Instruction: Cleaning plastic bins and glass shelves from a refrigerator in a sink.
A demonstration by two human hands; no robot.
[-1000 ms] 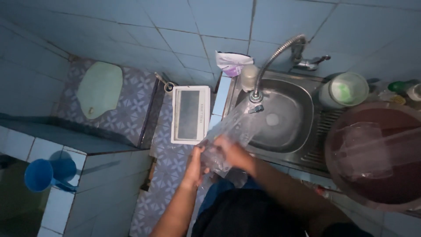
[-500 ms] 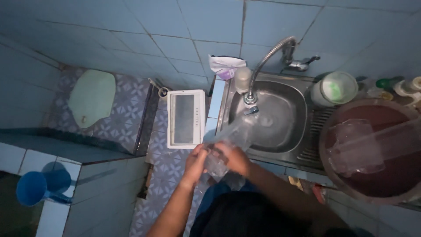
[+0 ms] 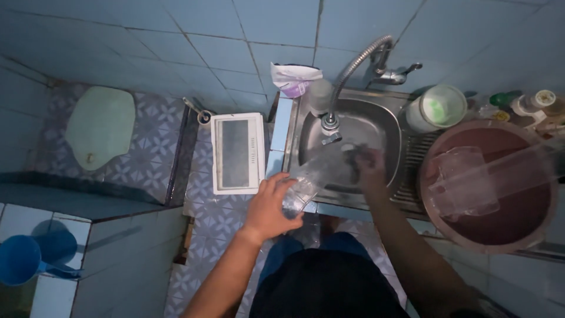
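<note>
From my seat I see the left hand (image 3: 269,207) wrapped around the base of a clear plastic bottle (image 3: 315,176), fingers curled firmly on it, holding it tilted so its neck points toward two o'clock, over the front lip of the steel sink (image 3: 306,126). The right hand (image 3: 369,166) sits at the bottle's upper end, inside the basin; it is blurred, so I cannot tell whether its fingers are closed on the neck or only touching it. The flexible tap spout (image 3: 352,73) arches down from one o'clock and ends just above the bottle's mouth. At nine o'clock of the left hand a white rectangular scale-like tray (image 3: 237,153) lies on the patterned counter. At three o'clock of the sink a large round brown basin (image 3: 532,235) holds a clear plastic container (image 3: 462,182). A pale green tub (image 3: 438,107) stands at the sink's far right corner, and a blue dipper (image 3: 20,259) sits far off at eight o'clock.
</note>
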